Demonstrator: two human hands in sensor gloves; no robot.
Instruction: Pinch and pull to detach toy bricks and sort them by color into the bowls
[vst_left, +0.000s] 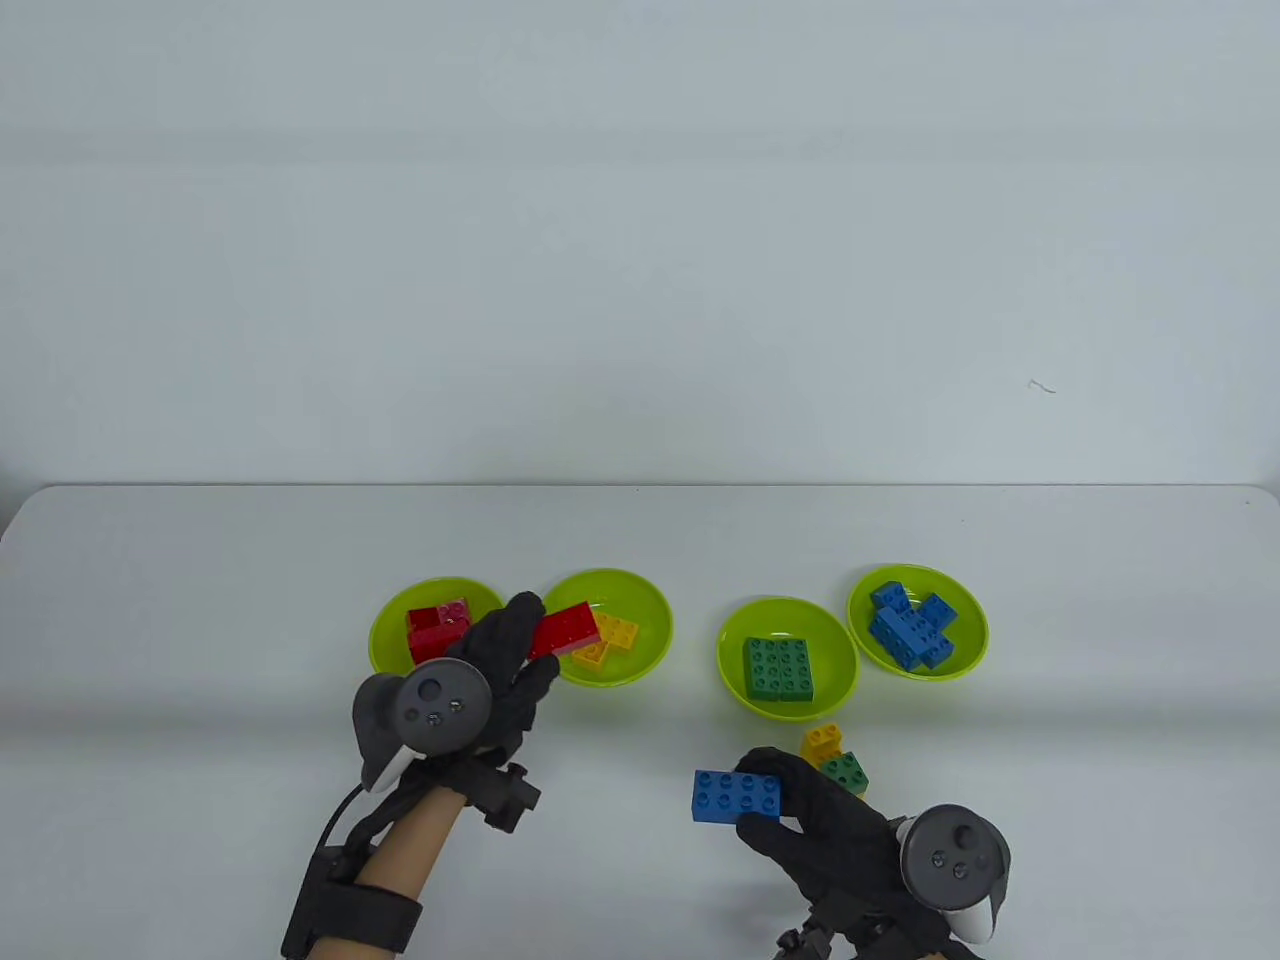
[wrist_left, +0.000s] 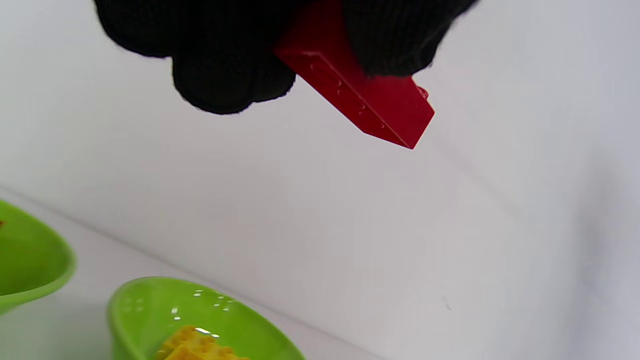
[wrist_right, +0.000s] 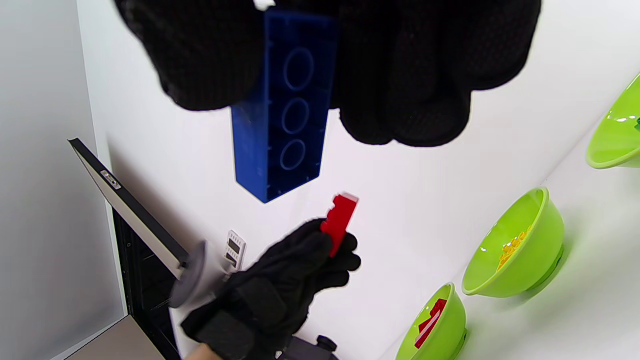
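Left hand (vst_left: 500, 660) pinches red brick (vst_left: 563, 630), seemingly above bowl rims.

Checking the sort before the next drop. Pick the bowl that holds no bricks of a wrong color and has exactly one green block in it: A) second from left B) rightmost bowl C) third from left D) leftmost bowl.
C: the third bowl holds only the green block; the others hold red, yellow or blue bricks.

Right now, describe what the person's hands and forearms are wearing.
Both hands wear black knit gloves. The left hand and right hand each carry a dark grey, round-faced tracker with small buttons and a white grip. A black strap and cable run along the left forearm.
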